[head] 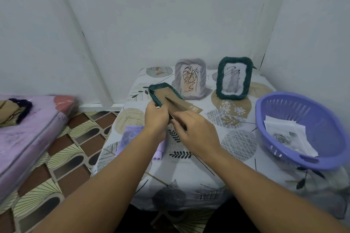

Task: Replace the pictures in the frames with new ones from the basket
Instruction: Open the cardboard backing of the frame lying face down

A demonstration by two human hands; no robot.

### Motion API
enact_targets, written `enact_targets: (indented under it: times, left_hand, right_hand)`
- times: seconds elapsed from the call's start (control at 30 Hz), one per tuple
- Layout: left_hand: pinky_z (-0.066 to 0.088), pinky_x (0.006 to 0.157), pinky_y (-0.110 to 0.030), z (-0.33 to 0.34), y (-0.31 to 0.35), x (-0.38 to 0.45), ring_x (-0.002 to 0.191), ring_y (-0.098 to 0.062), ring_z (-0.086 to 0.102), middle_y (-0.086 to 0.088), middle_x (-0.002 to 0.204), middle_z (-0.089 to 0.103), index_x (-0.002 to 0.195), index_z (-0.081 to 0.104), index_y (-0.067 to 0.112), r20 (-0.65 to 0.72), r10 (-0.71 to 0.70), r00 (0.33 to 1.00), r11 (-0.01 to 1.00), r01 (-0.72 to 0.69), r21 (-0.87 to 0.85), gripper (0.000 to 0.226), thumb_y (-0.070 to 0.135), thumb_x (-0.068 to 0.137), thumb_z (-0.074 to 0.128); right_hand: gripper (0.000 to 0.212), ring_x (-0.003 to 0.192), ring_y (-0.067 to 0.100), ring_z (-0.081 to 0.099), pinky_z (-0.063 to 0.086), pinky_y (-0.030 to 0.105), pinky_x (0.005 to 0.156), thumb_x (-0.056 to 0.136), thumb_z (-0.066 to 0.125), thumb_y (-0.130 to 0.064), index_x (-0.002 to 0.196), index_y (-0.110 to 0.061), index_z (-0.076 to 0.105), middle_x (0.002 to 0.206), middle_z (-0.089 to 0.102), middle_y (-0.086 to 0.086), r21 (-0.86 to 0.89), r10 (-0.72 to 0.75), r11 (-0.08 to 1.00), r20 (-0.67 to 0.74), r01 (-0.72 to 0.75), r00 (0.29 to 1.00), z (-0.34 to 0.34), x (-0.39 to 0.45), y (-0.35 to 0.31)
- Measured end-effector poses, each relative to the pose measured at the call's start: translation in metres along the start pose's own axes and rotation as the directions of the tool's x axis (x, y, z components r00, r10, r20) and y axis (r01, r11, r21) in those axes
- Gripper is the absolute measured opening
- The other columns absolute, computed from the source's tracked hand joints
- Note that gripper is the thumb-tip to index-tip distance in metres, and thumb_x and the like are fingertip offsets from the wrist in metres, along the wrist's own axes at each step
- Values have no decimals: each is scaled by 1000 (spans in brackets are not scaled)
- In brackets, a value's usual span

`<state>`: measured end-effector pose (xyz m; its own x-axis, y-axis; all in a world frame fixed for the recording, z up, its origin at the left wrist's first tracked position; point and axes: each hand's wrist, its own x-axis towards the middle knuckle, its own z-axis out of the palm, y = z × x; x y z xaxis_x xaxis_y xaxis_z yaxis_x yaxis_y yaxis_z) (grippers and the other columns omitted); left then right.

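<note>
Both grips curled tight on dark green frame, held face down above worktop: left hand gripped near edge, right hand pinched brown cardboard backing at near end. I saw grey frame and second green frame upright behind. Purple basket at right held loose pictures. Lilac cloth lay under left wrist.
</note>
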<state>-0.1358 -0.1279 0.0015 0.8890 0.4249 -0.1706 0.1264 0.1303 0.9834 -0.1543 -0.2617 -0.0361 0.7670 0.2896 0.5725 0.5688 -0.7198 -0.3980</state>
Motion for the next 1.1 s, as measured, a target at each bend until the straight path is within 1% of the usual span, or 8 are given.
enact_targets:
  times: [0.17,0.3,0.47,0.57,0.67,0.77,0.93,1.1]
  left_hand:
    - [61,58,-32,-10,-8,12,70,-23,67,-12,86,70,112,62,7,70,-47,996,997,43,61,18,5,97,53]
    - [54,62,-31,-14,-16,15,71,-22,60,-8,79,64,100,63,12,149,-103,983,988,84,133,14,5,99,50]
    - [55,93,-52,-13,-33,16,91,-31,65,-16,101,69,115,65,6,242,-186,952,979,159,127,21,3,103,48]
    - [58,92,-48,-10,-45,16,92,-29,69,-14,102,72,115,65,5,257,-176,950,979,143,143,20,3,103,49]
    - [60,67,-33,-7,-54,13,86,-20,72,-9,104,74,120,63,11,252,-126,960,966,60,253,20,10,104,50]
    - [63,77,-40,-4,-62,11,94,-22,72,-7,112,72,125,56,19,245,-76,966,938,-14,345,23,22,102,58]
    - [58,79,-35,-3,-69,8,95,-17,64,5,103,65,118,49,25,281,47,959,758,-217,615,31,31,94,68]
    - [55,85,-47,-6,-87,18,95,-28,63,-6,102,63,109,62,19,288,88,954,559,-287,778,65,69,68,56]
  right_hand:
    - [19,86,19,55,47,33,65,102,55,-39,105,-25,69,93,58,-3,-29,70,997,-180,-76,981,-21,9,9]
    - [33,120,25,50,48,38,92,100,54,-52,129,-36,58,124,50,3,49,472,876,121,-480,873,-20,25,31]
    - [67,118,26,57,54,45,96,90,68,-58,145,-30,41,137,51,5,181,577,704,417,-687,702,-7,17,51]
    - [69,110,22,59,51,36,85,91,74,-47,146,-25,39,135,58,3,223,583,678,419,-701,696,-2,5,56]
    - [72,106,21,58,49,36,87,88,76,-49,144,-26,38,133,60,4,176,595,700,392,-692,702,4,-3,63]
    - [78,106,24,63,53,41,91,81,76,-62,141,-29,38,127,65,2,79,626,712,380,-698,681,8,-9,69]
    - [86,116,26,62,53,46,95,77,76,-67,142,-24,41,128,65,1,6,632,740,337,-672,698,6,-11,77]
    - [89,130,27,48,45,48,106,78,70,-73,146,-22,45,139,53,5,-84,623,770,312,-632,717,10,-19,83]
